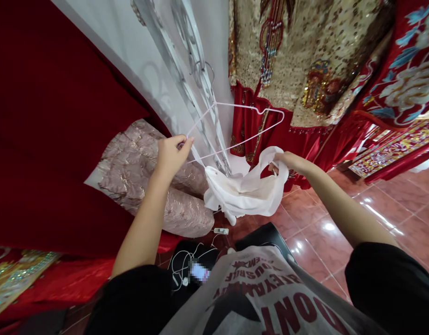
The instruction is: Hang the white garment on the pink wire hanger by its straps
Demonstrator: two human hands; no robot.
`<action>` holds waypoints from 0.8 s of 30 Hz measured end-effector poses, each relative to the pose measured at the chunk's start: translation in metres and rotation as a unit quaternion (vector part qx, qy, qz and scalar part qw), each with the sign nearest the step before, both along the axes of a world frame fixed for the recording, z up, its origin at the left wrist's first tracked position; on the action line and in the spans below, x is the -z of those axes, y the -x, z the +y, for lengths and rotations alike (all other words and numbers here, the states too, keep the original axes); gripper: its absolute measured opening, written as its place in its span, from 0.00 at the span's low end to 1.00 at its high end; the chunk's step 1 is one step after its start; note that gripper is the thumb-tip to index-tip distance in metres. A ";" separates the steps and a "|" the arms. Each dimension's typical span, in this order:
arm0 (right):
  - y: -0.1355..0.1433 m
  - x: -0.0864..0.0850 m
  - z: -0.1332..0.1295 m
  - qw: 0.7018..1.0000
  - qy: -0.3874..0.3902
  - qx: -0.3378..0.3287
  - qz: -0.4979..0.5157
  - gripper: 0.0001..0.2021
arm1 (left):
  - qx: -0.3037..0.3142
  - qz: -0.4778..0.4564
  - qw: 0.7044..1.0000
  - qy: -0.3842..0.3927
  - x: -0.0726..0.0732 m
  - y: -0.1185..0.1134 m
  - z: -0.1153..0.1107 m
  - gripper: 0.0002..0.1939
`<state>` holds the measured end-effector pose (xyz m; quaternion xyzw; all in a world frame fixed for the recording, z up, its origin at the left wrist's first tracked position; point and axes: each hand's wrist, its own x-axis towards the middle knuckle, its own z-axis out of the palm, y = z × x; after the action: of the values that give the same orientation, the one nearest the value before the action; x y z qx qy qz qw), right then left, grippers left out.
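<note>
"What's at far left?"
"Red drapery [60, 125], then shimmering pink fabric [128, 163]."
"The left hand [174, 153]?"
"Pinching the left side of a pale hanger [236, 105]."
"And the white garment [249, 195]?"
"Below the hanger, between both hands; the right hand [287, 162] pinches its looped edge, fingers partly hidden."
"Any writing?"
"'DONT' on the wearer's shirt [266, 284]; the rest reads unclearly."
"Farther right?"
"Glossy reddish floor tiles [312, 228]."

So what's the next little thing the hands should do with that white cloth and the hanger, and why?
Probably the right hand should lift its side of the white garment up to the right end of the hanger. That end looks bare, while the left hand holds the other end, where a white strap runs down to the garment.
</note>
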<state>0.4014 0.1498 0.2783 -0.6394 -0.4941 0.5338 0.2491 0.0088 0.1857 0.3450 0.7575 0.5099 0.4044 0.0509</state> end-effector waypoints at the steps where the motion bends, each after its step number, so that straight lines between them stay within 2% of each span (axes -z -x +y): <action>1: -0.002 0.002 0.000 1.000 0.012 0.005 -0.005 0.09 | -0.001 0.002 1.000 0.000 0.000 0.000 0.000 0.20; 3: -0.008 0.009 0.001 1.000 0.021 0.007 -0.006 0.04 | -0.001 0.007 1.000 0.002 -0.002 0.001 -0.001 0.20; 4: -0.011 0.013 0.001 1.000 0.016 -0.003 0.002 0.05 | -0.001 0.009 1.000 0.003 -0.003 0.001 -0.002 0.19; 6: -0.017 0.024 0.001 1.000 -0.010 -0.024 0.008 0.10 | 0.000 0.011 1.000 0.006 -0.004 0.002 -0.002 0.19; 9: -0.022 0.038 -0.002 0.994 -0.093 -0.002 -0.052 0.22 | -0.003 0.009 1.000 0.007 -0.004 0.002 -0.002 0.19; 11: -0.023 0.044 -0.006 0.983 -0.152 0.008 -0.101 0.30 | -0.008 0.010 1.000 0.006 -0.004 0.002 -0.002 0.20; 13: -0.022 0.047 -0.010 0.967 -0.212 -0.012 -0.140 0.38 | -0.012 0.014 1.000 0.003 -0.004 0.002 -0.001 0.20; 17: -0.019 0.043 -0.017 0.928 -0.299 -0.050 -0.216 0.42 | -0.014 0.022 1.000 -0.004 -0.004 0.002 -0.002 0.19; 19: -0.017 0.041 -0.017 0.926 -0.301 -0.058 -0.222 0.38 | -0.011 0.028 1.000 -0.004 -0.004 0.002 -0.002 0.19; 21: -0.016 0.039 -0.015 0.933 -0.275 -0.085 -0.217 0.25 | -0.008 0.038 0.999 -0.004 -0.003 0.002 -0.002 0.18; 23: -0.014 0.038 -0.013 0.932 -0.243 -0.146 -0.227 0.08 | -0.008 0.048 0.999 -0.008 -0.002 0.001 -0.001 0.17; 24: -0.013 0.038 -0.011 0.926 -0.234 -0.174 -0.241 0.05 | -0.010 0.051 0.999 -0.013 -0.002 0.001 -0.001 0.17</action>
<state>0.4147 0.1385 0.2406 -0.5763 -0.7536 0.2678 0.1682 0.0080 0.1846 0.3465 0.7728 0.5141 0.3721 0.0111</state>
